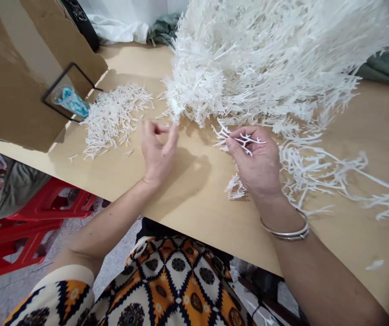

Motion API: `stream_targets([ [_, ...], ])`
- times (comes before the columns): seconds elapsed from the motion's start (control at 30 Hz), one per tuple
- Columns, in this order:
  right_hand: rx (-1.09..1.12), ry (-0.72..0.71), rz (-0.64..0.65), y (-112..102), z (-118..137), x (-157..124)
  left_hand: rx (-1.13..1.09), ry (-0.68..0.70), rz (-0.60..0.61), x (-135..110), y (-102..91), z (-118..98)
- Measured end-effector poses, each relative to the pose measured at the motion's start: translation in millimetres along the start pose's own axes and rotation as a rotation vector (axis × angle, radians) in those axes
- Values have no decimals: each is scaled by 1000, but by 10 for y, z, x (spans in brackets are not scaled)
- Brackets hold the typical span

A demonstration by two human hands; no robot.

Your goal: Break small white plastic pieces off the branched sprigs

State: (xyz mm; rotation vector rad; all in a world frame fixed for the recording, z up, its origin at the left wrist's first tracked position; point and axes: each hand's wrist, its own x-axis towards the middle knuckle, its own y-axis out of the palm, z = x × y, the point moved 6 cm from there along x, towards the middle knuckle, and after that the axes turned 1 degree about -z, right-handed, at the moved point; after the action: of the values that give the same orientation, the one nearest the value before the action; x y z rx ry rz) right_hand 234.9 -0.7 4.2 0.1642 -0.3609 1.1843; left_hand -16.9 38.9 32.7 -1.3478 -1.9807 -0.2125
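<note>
My right hand (pixel 260 163) pinches a white branching plastic sprig (pixel 240 139) between thumb and fingers, its small forked tips sticking out on both sides. A silver bangle is on that wrist. My left hand (pixel 159 151) hovers over the table to the left, thumb and fingers curled into a pinch; it is slightly blurred, and anything small between the fingertips cannot be made out. Left of it lies a low pile of short white pieces (pixel 113 113). A small white clump (pixel 235 186) lies beside my right hand, and longer white branched strands (pixel 320 170) spread to its right.
A large heap of white branched pieces (pixel 265 63) covers the back of the table (pixel 187 190). At left stands a cardboard box (pixel 21 68) with a black wire frame and a blue-and-white item in clear plastic (pixel 70 102). Red stools (pixel 52 203) stand below the left edge.
</note>
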Motion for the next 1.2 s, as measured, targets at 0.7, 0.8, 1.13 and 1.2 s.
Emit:
stream_targets([
  [0.7, 165, 74, 96, 147, -18, -115, -153, 66, 703, -291, 449, -292],
  [0.8, 142, 71, 115, 149, -6, -124, -150, 72, 717, -319, 471, -289],
  [1.13, 170, 165, 195, 180, 69, -123, -121, 128, 759, -371, 512, -274],
  [1.2, 173, 197, 191, 178, 97, -121, -92, 150, 780, -388, 520, -277],
])
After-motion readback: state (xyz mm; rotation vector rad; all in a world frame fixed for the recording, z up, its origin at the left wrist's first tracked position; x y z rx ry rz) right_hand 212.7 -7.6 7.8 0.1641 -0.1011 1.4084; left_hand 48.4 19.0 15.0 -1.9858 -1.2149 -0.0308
